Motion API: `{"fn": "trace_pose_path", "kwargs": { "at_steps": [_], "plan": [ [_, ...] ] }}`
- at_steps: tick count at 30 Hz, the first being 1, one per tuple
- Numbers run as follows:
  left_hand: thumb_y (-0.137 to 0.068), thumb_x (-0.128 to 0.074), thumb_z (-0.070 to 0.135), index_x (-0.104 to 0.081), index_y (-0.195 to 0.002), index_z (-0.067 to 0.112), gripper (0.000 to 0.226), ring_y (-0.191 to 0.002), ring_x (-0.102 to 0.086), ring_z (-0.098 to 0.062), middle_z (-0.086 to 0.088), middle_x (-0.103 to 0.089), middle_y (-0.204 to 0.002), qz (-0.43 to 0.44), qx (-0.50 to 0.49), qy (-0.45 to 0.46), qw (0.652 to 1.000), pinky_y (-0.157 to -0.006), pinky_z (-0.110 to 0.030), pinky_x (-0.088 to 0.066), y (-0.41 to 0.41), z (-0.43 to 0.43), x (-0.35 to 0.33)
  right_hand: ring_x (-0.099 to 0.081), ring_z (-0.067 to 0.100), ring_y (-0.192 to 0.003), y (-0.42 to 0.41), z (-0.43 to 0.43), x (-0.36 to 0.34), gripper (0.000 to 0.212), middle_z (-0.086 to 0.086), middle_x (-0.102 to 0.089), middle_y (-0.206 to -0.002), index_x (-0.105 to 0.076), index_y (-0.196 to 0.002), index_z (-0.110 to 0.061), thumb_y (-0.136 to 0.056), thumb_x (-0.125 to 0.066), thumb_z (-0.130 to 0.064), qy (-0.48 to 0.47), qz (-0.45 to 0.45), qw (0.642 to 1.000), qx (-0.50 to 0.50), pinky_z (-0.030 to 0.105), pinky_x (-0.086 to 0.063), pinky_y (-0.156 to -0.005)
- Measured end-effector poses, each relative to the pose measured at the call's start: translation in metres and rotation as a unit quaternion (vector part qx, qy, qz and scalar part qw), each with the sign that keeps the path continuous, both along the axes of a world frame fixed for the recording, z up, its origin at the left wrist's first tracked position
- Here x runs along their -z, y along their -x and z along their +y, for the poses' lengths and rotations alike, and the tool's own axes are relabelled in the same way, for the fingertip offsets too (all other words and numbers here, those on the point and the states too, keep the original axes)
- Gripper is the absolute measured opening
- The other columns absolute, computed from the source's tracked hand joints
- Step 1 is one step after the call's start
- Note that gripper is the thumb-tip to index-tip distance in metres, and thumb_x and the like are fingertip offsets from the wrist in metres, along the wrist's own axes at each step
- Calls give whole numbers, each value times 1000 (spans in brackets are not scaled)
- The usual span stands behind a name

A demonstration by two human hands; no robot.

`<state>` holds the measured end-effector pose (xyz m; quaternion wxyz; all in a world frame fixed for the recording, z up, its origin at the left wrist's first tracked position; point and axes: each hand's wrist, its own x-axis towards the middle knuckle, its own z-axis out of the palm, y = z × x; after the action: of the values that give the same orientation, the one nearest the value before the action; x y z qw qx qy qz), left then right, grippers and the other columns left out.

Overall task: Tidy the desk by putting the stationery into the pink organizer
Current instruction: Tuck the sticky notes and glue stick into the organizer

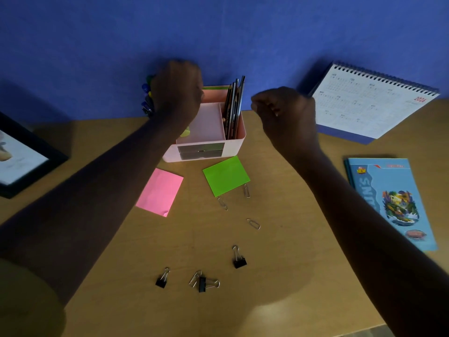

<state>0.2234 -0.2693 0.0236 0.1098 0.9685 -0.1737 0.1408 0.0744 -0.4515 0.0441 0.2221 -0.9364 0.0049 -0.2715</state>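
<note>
The pink organizer stands at the back of the desk, with dark pencils upright in its right compartment. My left hand is over its left side and grips a bunch of pens whose coloured caps stick out to the left. To the right of the pencils, my right hand hovers with curled fingers and nothing visible in it. In front of the organizer lie a pink sticky pad, a green sticky pad, three paper clips and three black binder clips.
A spiral desk calendar leans against the blue wall at the back right. A blue notebook lies on the right. On the far left is a black picture frame. The desk's front edge shows at the lower right.
</note>
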Motion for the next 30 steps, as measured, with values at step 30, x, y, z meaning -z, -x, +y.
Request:
{"fn": "trace_pose_path", "kwargs": {
  "at_steps": [30],
  "plan": [
    [-78,-90,53,-60,-133,27,68,-104,-66,-23,-4,-61,-124,231,6,62,971,-74,-38,-58,182,60,80,-70,30,-109,103,63,96,34,11,-76,-123,-74,-128,-9,-94,-78,-13,-20,241,968,67,40,-63,-82]
  ]
}}
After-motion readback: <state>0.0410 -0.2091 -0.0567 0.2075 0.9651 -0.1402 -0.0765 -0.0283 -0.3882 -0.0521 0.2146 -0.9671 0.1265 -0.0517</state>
